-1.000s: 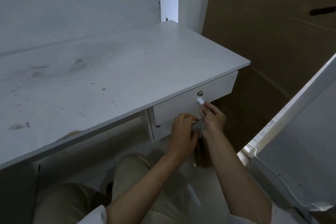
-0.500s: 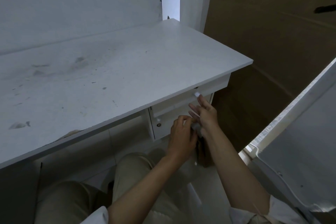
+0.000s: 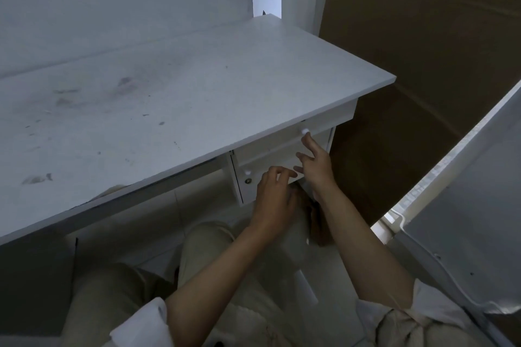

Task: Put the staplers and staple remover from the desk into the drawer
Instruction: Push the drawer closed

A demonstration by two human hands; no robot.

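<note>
Spanning most of the view, the white desk (image 3: 158, 98) carries only scuff marks on its top. Under the desk's right front edge the drawer (image 3: 327, 121) sits pushed in, its small white knob (image 3: 305, 131) showing. No staplers or remover show. The right hand (image 3: 314, 162), fingers spread and empty, reaches just below that knob. The left hand (image 3: 275, 194), loosely curled, holds nothing visible beneath the drawer.

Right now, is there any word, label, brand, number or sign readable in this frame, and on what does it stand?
None. No text shows anywhere in the head view.
Desk top: only dark smudges, no lettering.
Top drawer front: plain white, with a white knob.
Lower drawer front: no label either.
Brown panel on the right: blank.
</note>
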